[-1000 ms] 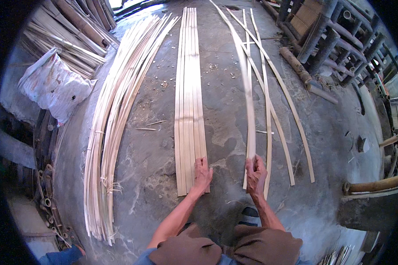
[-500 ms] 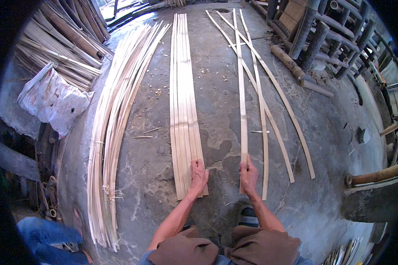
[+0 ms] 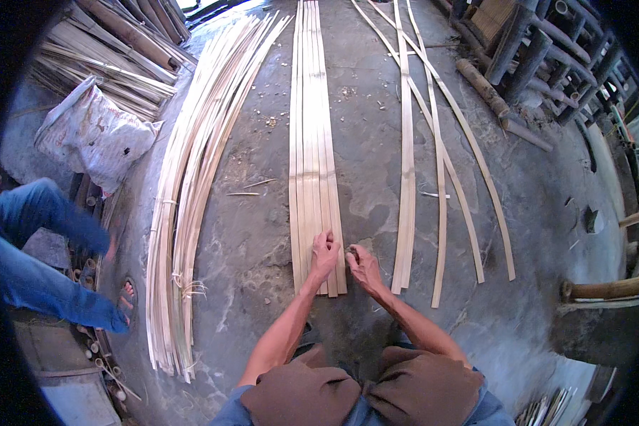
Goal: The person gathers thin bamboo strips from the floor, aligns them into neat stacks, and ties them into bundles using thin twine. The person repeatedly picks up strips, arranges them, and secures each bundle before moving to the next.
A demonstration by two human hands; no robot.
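Right hand (image 3: 364, 267): fingers half-curled, just right of the strip row (image 3: 309, 213); I cannot tell their hold.
Left hand (image 3: 324, 254): nearer, my fingers bent over the row, grip hidden.
Strip row: left of my right fingers, long axis running away from me.

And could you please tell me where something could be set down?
Bare floor lies between the loose strips and the bamboo pole, and, nearer, between the tied bundle and flat row. Crowded: the row's near end, by the left hand and right hand.
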